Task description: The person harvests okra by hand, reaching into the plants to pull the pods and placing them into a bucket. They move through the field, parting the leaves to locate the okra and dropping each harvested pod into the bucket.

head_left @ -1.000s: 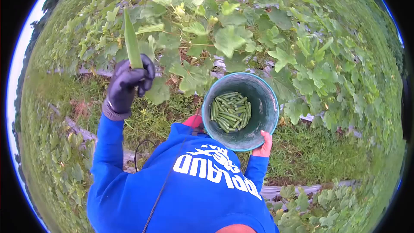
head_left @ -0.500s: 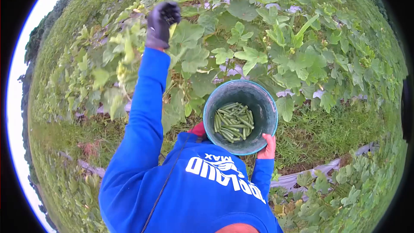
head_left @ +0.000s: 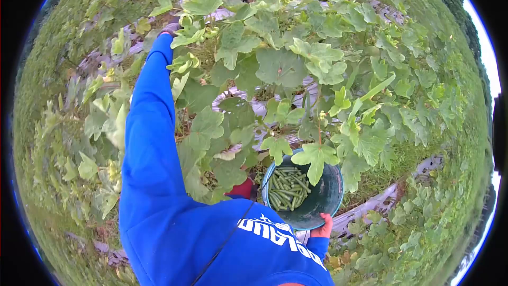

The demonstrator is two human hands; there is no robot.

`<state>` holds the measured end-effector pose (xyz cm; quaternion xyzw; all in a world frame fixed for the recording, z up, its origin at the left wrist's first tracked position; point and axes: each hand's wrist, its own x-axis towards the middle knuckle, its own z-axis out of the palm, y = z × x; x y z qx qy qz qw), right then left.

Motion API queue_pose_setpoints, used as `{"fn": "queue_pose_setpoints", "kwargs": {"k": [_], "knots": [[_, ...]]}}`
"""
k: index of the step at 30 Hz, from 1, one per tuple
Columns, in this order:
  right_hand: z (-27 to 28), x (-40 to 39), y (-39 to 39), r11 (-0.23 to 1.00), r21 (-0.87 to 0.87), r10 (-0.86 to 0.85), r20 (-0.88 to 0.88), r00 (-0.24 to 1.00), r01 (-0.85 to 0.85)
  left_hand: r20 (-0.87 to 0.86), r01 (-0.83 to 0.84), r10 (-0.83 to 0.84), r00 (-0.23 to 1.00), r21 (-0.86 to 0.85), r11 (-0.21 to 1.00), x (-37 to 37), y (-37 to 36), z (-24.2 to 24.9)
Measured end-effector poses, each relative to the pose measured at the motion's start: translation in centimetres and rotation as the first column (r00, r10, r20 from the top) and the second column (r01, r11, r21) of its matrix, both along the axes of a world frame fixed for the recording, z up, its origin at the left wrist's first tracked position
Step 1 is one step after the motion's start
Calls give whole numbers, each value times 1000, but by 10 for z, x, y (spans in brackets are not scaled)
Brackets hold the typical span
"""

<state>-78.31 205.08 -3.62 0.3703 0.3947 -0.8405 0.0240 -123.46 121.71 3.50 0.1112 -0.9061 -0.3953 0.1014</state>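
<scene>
**Desk:** What are the hands doing?

**Photographer:** The left hand (head_left: 170, 27) reaches up and away into an okra plant (head_left: 275, 63), at the end of a long blue sleeve (head_left: 151, 122). Leaves cover nearly all of it, so I cannot tell whether it is clenched or loose, or whether it grips anything. The right hand (head_left: 323, 229) grasps the lower rim of a teal bucket (head_left: 330, 193), fingers curled over the edge, close to the chest.

**Desk:** And the pods?

**Photographer:** Green okra pods (head_left: 286, 186) lie heaped in the bottom of the bucket. A lobed leaf (head_left: 316, 158) hangs across the bucket's mouth and hides part of the heap.

**Desk:** What stands in the way?

**Photographer:** Broad leaves crowd between the camera and the raised arm. The blue sweatshirt (head_left: 227, 249), white lettering on its front, fills the lower frame.

**Desk:** The ground?

**Photographer:** A field: strips of pale plastic mulch (head_left: 370, 205) run under the plants, with grass (head_left: 402, 153) between the rows and more foliage on every side.
</scene>
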Motion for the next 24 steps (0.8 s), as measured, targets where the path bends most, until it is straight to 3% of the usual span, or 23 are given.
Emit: {"fn": "queue_pose_setpoints", "kwargs": {"k": [2, 3, 4, 5, 6, 7, 9, 10, 15, 17, 22, 24], "knots": [[8, -1, -1, 999, -18, -45, 62, 997, 46, 50, -4, 15, 999, -209, 978, 102, 141, 100], [16, -1, -4, 999, -13, -49, 53, 997, 50, 25, -42, 46, 999, -164, 986, 101, 151, 98], [21, -7, -9, 999, 12, -46, 35, 998, 46, 244, -51, 121, 962, -276, 960, 94, 151, 94], [24, -11, -14, 999, 34, -40, 18, 999, 39, 15, -76, 85, 996, -314, 946, 83, 143, 68], [29, -12, -18, 999, 33, -33, 10, 999, 32, 162, -84, 166, 973, -420, 904, 79, 146, 64], [31, -16, -22, 998, 14, -54, 32, 998, 54, 27, -155, 173, 985, -324, 933, 87, 167, 77], [31, -23, -25, 998, -14, -65, 45, 997, 66, -104, -88, 77, 992, -107, 990, 97, 195, 90], [30, -25, -26, 998, 2, -63, 43, 997, 63, -118, -95, 81, 990, -116, 989, 96, 199, 96], [37, -50, -38, 1000, 5, 12, -4, 1000, -12, 270, -61, 130, 954, -249, 967, 79, 212, 73], [31, -47, -31, 1000, -5, 23, 9, 1000, -23, 186, -137, 193, 963, -274, 952, 37, 150, -52], [22, -42, -27, 998, -53, -33, 60, 998, 36, 48, -281, 286, 957, -88, 956, -23, 167, -24], [29, -40, -32, 996, -69, -45, 61, 997, 50, 16, -310, 310, 950, -41, 950, -16, 179, -20]]}}
